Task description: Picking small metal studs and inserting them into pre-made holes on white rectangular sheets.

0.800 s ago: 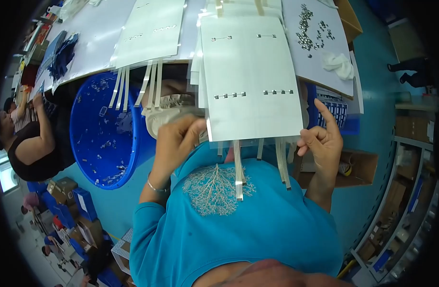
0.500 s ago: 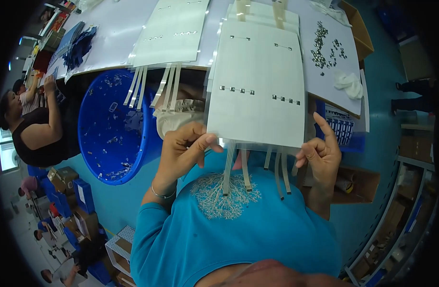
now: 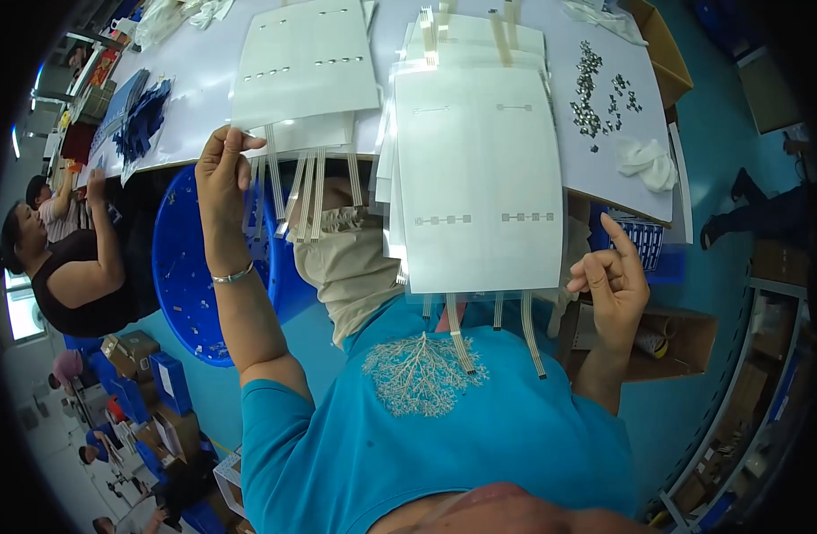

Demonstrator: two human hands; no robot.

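Observation:
At the left, my left hand [image 3: 221, 169] pinches the near left corner of a white flexible circuit sheet [image 3: 306, 80]. This sheet carries rows of small shiny metal pieces and lies over another sheet on the left pile, with flat ribbon tails hanging below. In front of me, a pile of similar sheets overhangs the table edge. Its top sheet [image 3: 479, 169] shows grey printed pads without metal pieces, and striped tails [image 3: 460, 343] hang toward my shirt. My right hand [image 3: 615, 285] hovers just right of that pile, apart from it, index finger raised and the others loosely bent, holding nothing.
Small shiny metal pieces [image 3: 588, 93] lie scattered on the white table [image 3: 390, 40], near a white cloth [image 3: 647, 165]. Below the left edge stands a blue bin [image 3: 190, 298] with scraps. Dark blue gloves [image 3: 144, 120] lie far left. Co-workers [image 3: 70, 258] sit at the left.
The sheet with metal pieces has moved from in front of me onto the left pile with my left hand. My right hand has let go of it, and a sheet with bare pads now shows.

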